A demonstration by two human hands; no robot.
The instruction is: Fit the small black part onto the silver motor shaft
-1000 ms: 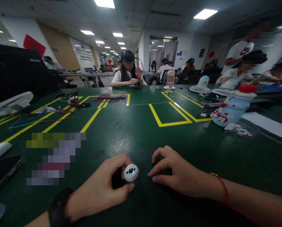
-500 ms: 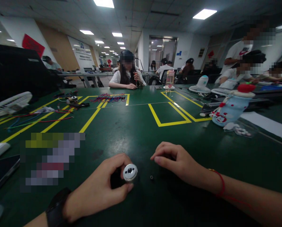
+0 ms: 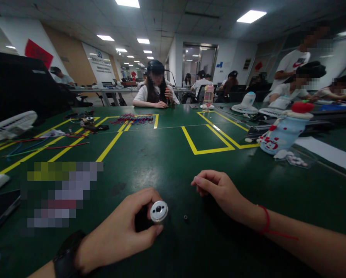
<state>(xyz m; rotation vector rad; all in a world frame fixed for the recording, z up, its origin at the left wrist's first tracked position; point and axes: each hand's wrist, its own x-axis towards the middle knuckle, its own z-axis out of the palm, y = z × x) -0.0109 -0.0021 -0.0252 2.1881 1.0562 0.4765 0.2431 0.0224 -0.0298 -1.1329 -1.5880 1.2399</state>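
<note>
My left hand (image 3: 122, 227) grips a round silver metal part (image 3: 159, 211) between its curled fingers and thumb. The part's flat face points up toward me and shows a dark centre with smaller dark holes beside it. To the right of it, a tiny dark ring-like piece (image 3: 185, 217) lies on the green tabletop. My right hand (image 3: 217, 189) hovers beyond and to the right of that piece, thumb and fingers pressed together. Anything pinched between those fingertips is too small or hidden to make out.
Bundles of coloured wires (image 3: 135, 119) lie at the back left, near a white fan (image 3: 11, 125). At right stand a blue bottle with a red top (image 3: 284, 131) and a bag of small beads (image 3: 296, 160). Across the table sits a person (image 3: 155, 88). Yellow tape (image 3: 213, 151) marks the table.
My right hand has shifted slightly right and up, its fingers drawing closer together. My left hand keeps the metal part almost in the same spot.
</note>
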